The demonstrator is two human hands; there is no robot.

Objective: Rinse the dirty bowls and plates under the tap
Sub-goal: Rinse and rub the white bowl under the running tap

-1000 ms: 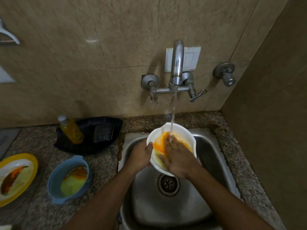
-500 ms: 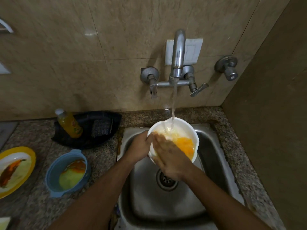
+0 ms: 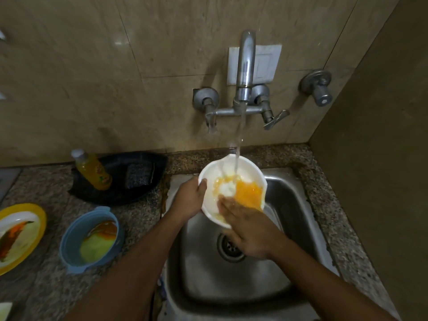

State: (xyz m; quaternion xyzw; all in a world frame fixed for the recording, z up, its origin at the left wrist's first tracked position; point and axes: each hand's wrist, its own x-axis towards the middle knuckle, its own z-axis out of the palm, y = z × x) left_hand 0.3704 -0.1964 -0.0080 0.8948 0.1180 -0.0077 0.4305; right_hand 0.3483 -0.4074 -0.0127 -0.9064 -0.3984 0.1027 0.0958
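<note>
White bowl (image 3: 231, 169) under running tap (image 3: 245, 66) — left hand (image 3: 188, 200) grips its rim; right hand (image 3: 249, 230), fingers extended, rubs inside, holding nothing.

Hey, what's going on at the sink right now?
A person is rinsing a white bowl under the running tap. The left hand grips its rim while the right hand rubs orange residue inside. A blue bowl and a yellow plate, both dirty, wait on the counter.
</note>
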